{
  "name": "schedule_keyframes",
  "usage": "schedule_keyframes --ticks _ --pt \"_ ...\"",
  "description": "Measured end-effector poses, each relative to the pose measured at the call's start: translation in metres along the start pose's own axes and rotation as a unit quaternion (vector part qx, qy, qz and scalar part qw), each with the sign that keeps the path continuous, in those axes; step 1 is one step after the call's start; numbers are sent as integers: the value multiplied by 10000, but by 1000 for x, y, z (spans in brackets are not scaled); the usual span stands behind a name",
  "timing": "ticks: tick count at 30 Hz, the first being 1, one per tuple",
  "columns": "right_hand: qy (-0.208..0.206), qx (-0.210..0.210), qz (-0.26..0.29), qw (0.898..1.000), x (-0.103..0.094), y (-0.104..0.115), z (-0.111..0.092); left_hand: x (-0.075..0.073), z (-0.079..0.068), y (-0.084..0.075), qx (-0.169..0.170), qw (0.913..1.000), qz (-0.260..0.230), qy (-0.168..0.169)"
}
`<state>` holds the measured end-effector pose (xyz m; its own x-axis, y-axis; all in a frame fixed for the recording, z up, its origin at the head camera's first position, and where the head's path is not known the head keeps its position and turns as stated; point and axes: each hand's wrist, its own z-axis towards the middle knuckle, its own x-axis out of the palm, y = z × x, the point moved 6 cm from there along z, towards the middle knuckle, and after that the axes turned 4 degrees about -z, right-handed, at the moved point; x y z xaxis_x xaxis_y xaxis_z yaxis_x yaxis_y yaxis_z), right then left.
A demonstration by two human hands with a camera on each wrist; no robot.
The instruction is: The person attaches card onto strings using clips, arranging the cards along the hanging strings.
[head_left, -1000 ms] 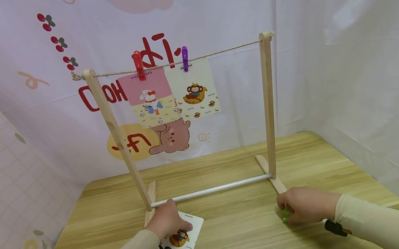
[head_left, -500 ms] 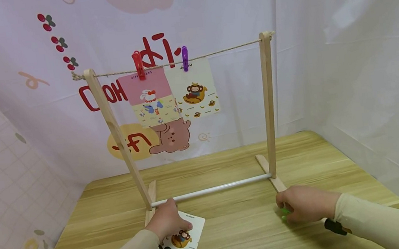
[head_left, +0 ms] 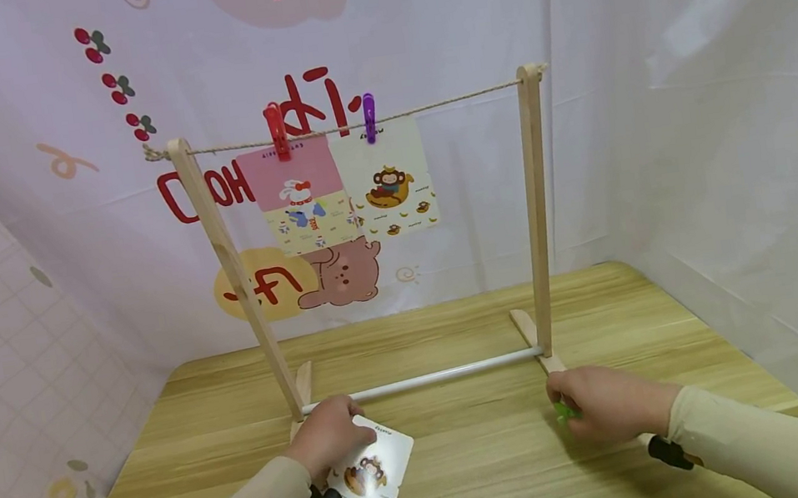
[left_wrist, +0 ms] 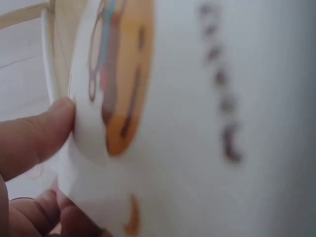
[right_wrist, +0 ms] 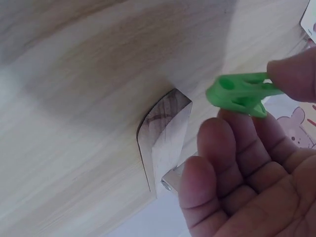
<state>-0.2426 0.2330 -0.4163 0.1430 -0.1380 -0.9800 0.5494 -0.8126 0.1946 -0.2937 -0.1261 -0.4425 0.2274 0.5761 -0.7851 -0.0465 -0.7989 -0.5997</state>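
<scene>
Near the left foot of the wooden frame, my left hand [head_left: 331,439] pinches a white monkey card [head_left: 377,475] by its edge. The left wrist view has this card [left_wrist: 182,98] very close and blurred, thumb [left_wrist: 37,136] on its face and fingertips behind. By the right foot, my right hand [head_left: 608,402] holds a green clothespin [head_left: 564,413]. In the right wrist view the clothespin [right_wrist: 239,91] sits between thumb and fingers. Behind, a pink rabbit card [head_left: 301,194] hangs under a red clothespin [head_left: 278,133], and another monkey card [head_left: 390,179] under a purple one [head_left: 370,118].
The wooden frame stands on the table [head_left: 474,475], with a string [head_left: 455,101] across its top and a white rod [head_left: 431,378] low between its posts. The right post [head_left: 537,214] rises behind my right hand. Printed cloth [head_left: 459,14] hangs behind.
My left hand has drawn slightly left, and the card has tilted and lifted a little, catching light. The right hand has shifted slightly up and left with the green clothespin, which shows more.
</scene>
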Motion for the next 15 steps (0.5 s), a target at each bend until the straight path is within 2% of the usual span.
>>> schedule_keyframes --ticks 6,15 --pt "-346 -110 -55 9993 -4 2 2 -4 0 -8 263 9986 -438 98" --pt "-790 -9 157 9968 -14 2 4 -12 2 -21 348 9960 -763 301"
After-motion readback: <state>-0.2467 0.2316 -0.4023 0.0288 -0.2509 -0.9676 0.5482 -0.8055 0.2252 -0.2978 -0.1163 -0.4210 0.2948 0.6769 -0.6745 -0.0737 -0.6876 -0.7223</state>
